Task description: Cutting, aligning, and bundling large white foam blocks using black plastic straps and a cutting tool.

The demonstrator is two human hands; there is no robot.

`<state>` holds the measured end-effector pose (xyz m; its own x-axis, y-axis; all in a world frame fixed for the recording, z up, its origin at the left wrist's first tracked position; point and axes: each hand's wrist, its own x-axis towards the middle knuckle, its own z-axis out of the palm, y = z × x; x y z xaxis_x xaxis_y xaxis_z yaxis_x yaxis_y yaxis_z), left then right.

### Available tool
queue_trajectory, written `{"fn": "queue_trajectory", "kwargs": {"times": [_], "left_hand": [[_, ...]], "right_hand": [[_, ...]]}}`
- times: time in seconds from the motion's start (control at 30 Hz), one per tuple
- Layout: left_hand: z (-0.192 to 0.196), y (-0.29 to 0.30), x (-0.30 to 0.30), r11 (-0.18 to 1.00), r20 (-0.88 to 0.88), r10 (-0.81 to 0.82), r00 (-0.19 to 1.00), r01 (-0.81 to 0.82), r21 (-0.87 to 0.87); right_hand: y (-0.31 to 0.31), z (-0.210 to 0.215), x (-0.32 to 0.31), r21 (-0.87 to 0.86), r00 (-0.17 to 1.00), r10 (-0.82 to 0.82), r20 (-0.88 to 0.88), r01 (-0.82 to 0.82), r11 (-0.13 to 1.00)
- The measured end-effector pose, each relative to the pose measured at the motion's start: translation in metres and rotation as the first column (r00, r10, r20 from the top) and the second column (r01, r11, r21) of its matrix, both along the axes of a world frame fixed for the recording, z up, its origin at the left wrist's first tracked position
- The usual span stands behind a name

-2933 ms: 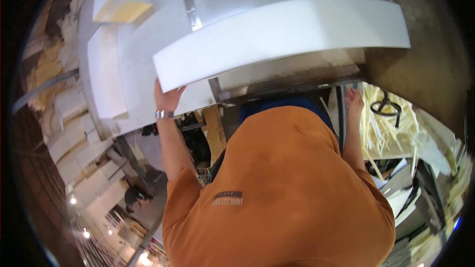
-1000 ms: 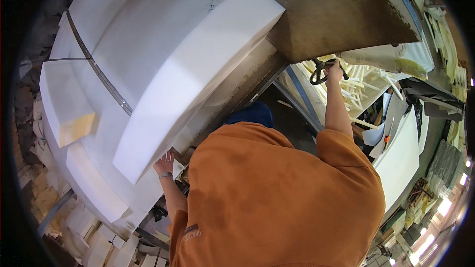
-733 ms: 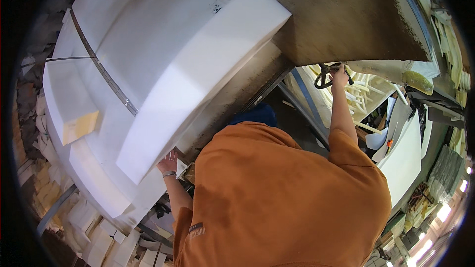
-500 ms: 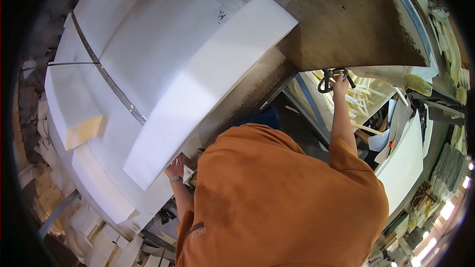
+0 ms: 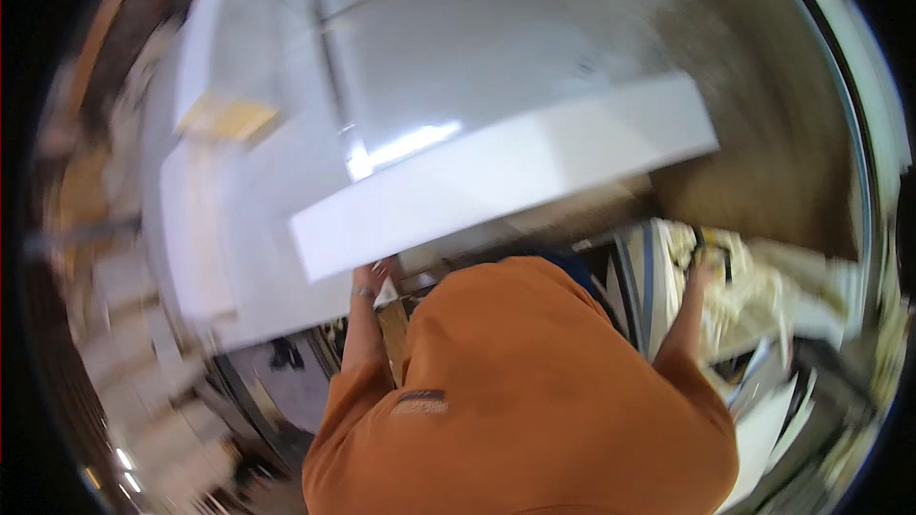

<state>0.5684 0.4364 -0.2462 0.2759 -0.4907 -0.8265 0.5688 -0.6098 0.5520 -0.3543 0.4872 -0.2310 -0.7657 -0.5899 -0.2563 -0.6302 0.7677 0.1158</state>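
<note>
A long white foam block (image 5: 506,172) lies slantwise across the pale worktable (image 5: 286,257), its left end nearer to me. At the near edge of that end is my left hand (image 5: 370,277), fingers partly hidden under the block and smeared by motion, so its grip is unclear. Out to the right, beyond the table's near edge, my right hand (image 5: 703,270) is closed around a dark looped handle (image 5: 714,253), probably a handwheel. Blur hides the handle's exact shape.
A metal strip (image 5: 329,67) crosses the tabletop. More foam blocks, one with a yellowish face (image 5: 227,119), lie at the left. Pale foam strips (image 5: 744,296) fill a bin below my right hand. A brown-stained curved panel (image 5: 763,162) rises at the far right.
My view has turned, so the foam block now lies more level across the picture. Both hands stay at the same places, the left by the block and the right on the dark handle.
</note>
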Motion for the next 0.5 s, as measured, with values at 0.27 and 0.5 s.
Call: {"fn": "queue_trajectory", "kwargs": {"times": [0.27, 0.5], "left_hand": [[-0.016, 0.018, -0.007, 0.999, 0.044, 0.043, 0.998, -0.042, -0.017], [-0.065, 0.109, 0.028, 0.995, 0.303, -0.004, 0.953, 0.034, -0.095]], "right_hand": [[-0.061, 0.148, 0.246, 0.133, 0.485, -0.086, 0.870, -0.062, 0.989], [-0.209, 0.402, 0.501, -0.520, -0.416, 0.355, 0.837, -0.408, 0.750]]}}
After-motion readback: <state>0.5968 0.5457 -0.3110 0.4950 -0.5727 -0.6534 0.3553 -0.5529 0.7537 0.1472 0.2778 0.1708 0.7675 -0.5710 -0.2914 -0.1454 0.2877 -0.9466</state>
